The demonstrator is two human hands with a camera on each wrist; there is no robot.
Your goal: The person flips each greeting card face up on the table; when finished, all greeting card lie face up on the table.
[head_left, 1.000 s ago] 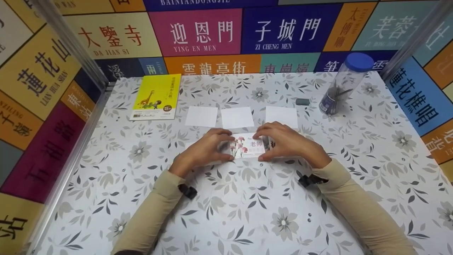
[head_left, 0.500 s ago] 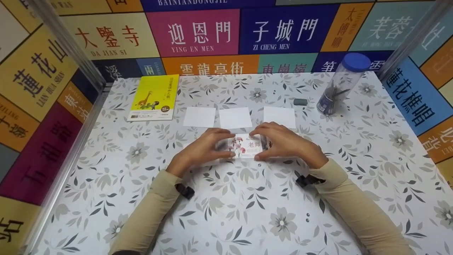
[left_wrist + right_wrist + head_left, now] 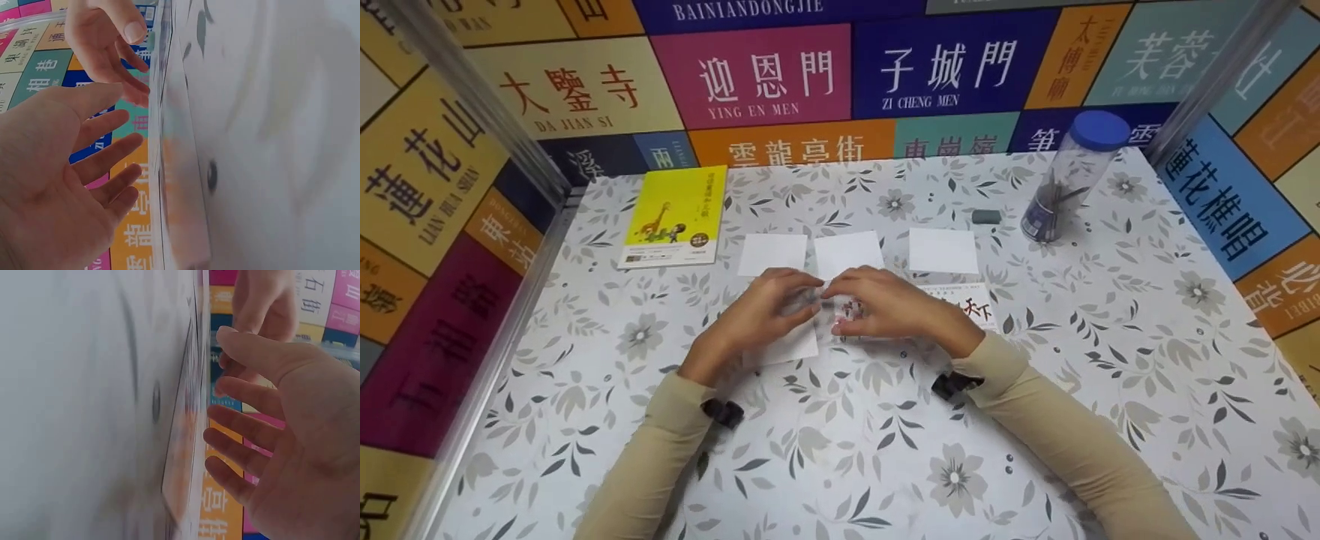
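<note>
A small card printed with flowers lies on the floral table, mostly hidden. My left hand and right hand meet fingertip to fingertip over it, fingers fairly straight and touching it. Under the left hand lies a white card. Beside my right wrist a card with red and black characters lies face up. In the left wrist view the left hand shows relaxed fingers beside a blurred card edge. The right wrist view shows the right hand the same way.
Three blank white cards lie in a row just beyond the hands. A yellow book sits at the back left. A clear jar with a blue lid and a small grey eraser stand back right. Printed walls enclose the table.
Both hands have slid left with the flower card. The card with red and black characters is uncovered at the right, and a white card shows under the left hand.
</note>
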